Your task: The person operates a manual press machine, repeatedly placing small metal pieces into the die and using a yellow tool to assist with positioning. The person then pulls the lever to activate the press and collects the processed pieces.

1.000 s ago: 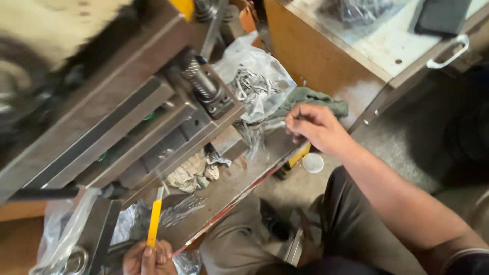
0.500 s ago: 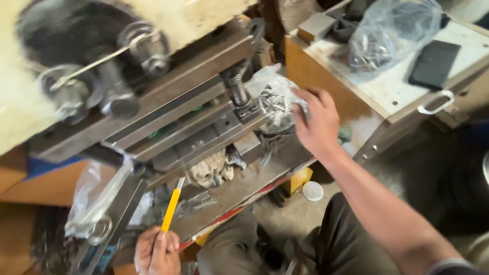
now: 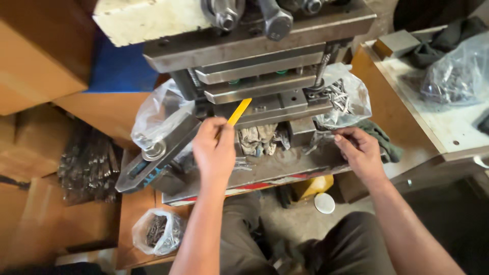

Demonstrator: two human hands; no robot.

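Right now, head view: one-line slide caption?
Left hand holds thin yellow stick at grey steel press die; right hand rests beside clear bag of metal parts.

clear plastic bag point(image 3: 342, 99) of metal parts by press, another point(image 3: 160, 231) below

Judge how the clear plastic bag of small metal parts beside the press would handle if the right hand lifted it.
The clear plastic bag would probably sag, since its film looks thin and crumpled. Packed with metal parts, it is likely heavy for its size. Sharp ends might pierce the film, so the right hand might best support it from below.
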